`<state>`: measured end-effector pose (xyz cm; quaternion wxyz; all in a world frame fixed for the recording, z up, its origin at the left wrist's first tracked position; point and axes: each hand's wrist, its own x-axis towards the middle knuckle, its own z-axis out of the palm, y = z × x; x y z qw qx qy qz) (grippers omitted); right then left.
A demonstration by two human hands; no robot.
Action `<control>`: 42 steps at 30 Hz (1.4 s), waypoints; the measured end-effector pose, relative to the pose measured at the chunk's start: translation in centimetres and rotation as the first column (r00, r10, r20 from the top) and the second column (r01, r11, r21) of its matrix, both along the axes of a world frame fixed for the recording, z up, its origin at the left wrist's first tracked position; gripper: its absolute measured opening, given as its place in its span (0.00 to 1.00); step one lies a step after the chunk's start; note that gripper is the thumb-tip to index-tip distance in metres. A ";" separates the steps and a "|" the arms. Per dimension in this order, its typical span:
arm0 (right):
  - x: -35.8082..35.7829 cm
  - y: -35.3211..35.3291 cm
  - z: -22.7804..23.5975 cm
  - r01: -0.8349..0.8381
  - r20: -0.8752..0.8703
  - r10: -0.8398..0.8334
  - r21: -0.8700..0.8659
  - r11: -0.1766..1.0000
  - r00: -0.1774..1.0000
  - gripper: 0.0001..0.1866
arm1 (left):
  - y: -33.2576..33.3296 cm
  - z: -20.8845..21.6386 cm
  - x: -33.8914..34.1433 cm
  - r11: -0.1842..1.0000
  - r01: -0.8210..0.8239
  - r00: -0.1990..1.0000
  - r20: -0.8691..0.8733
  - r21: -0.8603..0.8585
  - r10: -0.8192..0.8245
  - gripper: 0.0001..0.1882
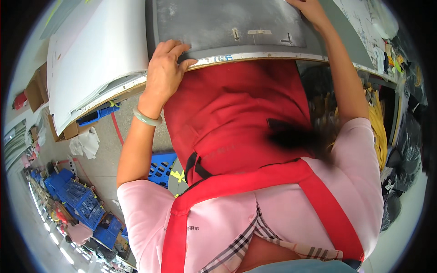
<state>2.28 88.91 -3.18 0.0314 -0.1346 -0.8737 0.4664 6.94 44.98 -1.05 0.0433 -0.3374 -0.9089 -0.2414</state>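
A dark grey flat panel point(218, 27) with small cut-outs and a strip of tape lies on the worktable, along its near edge. My left hand point(166, 68) rests at the panel's near left corner, its fingers bent over the surface and the thumb apart from them. A pale bangle point(148, 117) circles that wrist. Toward the panel's far right part reaches my right hand point(312, 11), its fingers stretched out and touching down there. The upper frame edge cuts off part of this hand. I make out nothing held in either one.
Large white sheets point(100, 54) are stacked left of the panel and overhang the table edge. Below on the left are blue crates point(82, 200) and a cardboard box point(37, 88). Black bags point(407, 145) stand at right. A dark blurred shape point(291, 136) crosses my red apron point(236, 100).
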 end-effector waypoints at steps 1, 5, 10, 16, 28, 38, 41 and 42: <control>0.1 0.3 -0.3 -0.004 -0.009 0.004 0.028 1.000 1.000 0.11 | 0.1 -0.1 0.0 1.000 0.011 1.000 -0.023 0.008 -0.010 0.18; 0.7 -0.4 0.2 -0.002 -0.017 0.001 -0.033 0.999 1.000 0.11 | 0.2 0.2 0.1 0.999 -0.020 1.000 0.017 -0.030 0.020 0.15; 0.9 -0.6 0.6 -0.040 -0.025 0.038 -0.115 0.993 0.999 0.10 | 0.2 -0.4 0.4 0.999 -0.022 0.999 -0.030 -0.030 0.021 0.12; 0.8 -0.2 1.0 -0.046 0.049 0.050 -0.092 0.995 0.998 0.11 | 0.3 -0.6 0.7 1.000 -0.008 1.000 -0.007 0.017 0.008 0.10; 1.2 -0.3 0.5 -0.052 -0.028 0.053 0.031 0.998 0.998 0.13 | 0.5 -0.7 1.0 1.000 0.001 0.996 -0.086 0.019 0.000 0.08; 1.0 -0.3 -0.4 -0.062 -0.084 0.069 0.089 0.994 0.994 0.16 | 0.2 -0.7 1.0 1.000 0.002 0.997 -0.081 -0.013 -0.003 0.09; 1.1 -0.3 -0.5 -0.046 -0.082 0.054 0.099 0.994 0.995 0.16 | 0.2 -0.8 0.9 1.000 0.008 0.996 -0.085 -0.014 -0.009 0.09; 1.1 -0.3 -0.5 -0.054 -0.079 0.063 0.112 0.992 0.995 0.16 | 0.2 -0.8 1.0 1.000 0.012 0.996 -0.091 0.000 -0.012 0.09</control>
